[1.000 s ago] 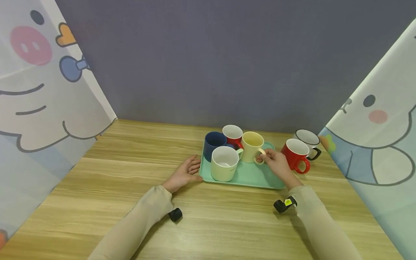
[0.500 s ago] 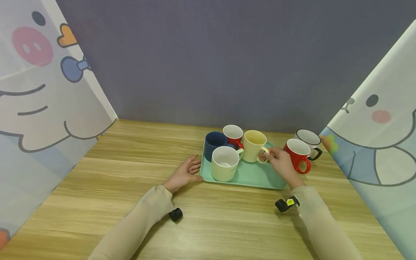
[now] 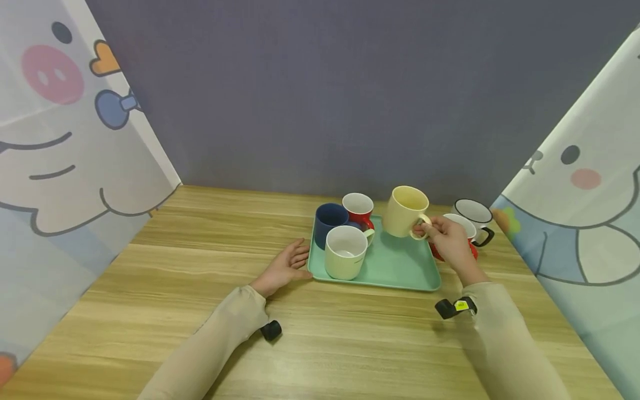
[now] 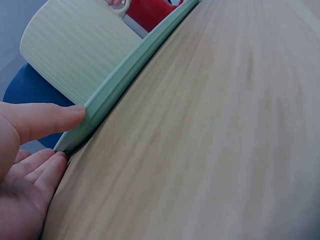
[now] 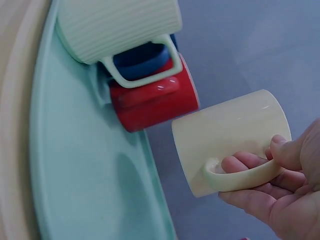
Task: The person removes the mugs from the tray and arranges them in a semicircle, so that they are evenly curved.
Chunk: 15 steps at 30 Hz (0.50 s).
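My right hand [image 3: 450,241] grips the handle of a pale yellow mug [image 3: 404,214], which is lifted over the back right of a mint-green tray [image 3: 400,266]. In the right wrist view the fingers pass through the mug's handle [image 5: 245,179], with the thumb on top. My left hand [image 3: 282,270] rests at the tray's left end, fingers extended. The left wrist view has its thumb [image 4: 55,119] against the tray rim [image 4: 107,97] near the corner. A ribbed pale green mug [image 3: 345,258], a dark blue mug [image 3: 325,225] and a red mug [image 3: 357,216] stand on the tray's left half.
Right of the tray, another red mug [image 3: 473,251] stands on the wooden table [image 3: 350,344], partly hidden behind my right hand. Behind it is a white mug [image 3: 472,212] with a black rim and handle. A grey partition [image 3: 320,100] closes off the back.
The yellow mug has risen off the tray and moved right with my right hand, which now covers part of the red mug beside the tray. My left hand has stayed in place.
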Tool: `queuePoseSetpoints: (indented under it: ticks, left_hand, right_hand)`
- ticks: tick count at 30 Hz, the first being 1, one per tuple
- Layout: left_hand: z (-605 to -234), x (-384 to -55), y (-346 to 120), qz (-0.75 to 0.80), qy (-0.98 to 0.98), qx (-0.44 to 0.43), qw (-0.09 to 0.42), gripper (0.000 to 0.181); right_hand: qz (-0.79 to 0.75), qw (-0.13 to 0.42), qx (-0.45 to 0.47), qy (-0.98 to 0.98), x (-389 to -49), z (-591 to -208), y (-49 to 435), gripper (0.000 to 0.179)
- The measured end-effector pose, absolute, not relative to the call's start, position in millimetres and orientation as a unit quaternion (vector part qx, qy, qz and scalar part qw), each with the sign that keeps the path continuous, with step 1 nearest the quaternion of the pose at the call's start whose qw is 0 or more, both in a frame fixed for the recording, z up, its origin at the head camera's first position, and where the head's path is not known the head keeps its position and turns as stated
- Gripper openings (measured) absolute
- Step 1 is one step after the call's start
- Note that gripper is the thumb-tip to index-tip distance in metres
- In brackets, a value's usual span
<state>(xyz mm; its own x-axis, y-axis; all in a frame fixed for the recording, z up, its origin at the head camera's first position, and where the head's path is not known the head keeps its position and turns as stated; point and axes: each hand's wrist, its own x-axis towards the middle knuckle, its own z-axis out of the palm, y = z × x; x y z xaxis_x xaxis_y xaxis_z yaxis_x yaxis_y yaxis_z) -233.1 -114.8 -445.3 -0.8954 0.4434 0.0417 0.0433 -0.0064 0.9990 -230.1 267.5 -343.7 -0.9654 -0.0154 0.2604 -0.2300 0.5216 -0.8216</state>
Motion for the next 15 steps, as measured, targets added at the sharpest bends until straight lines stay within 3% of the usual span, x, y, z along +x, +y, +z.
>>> queuePoseSetpoints:
  ticks: [15]
  left_hand:
    - [-445.0, -232.2, -115.6, 0.687, 0.689, 0.178, 0.145, 0.097]
  right_hand:
    - [0.544, 0.160, 0.091, -0.819, -220.6, -315.9, 298.8, 0.027]
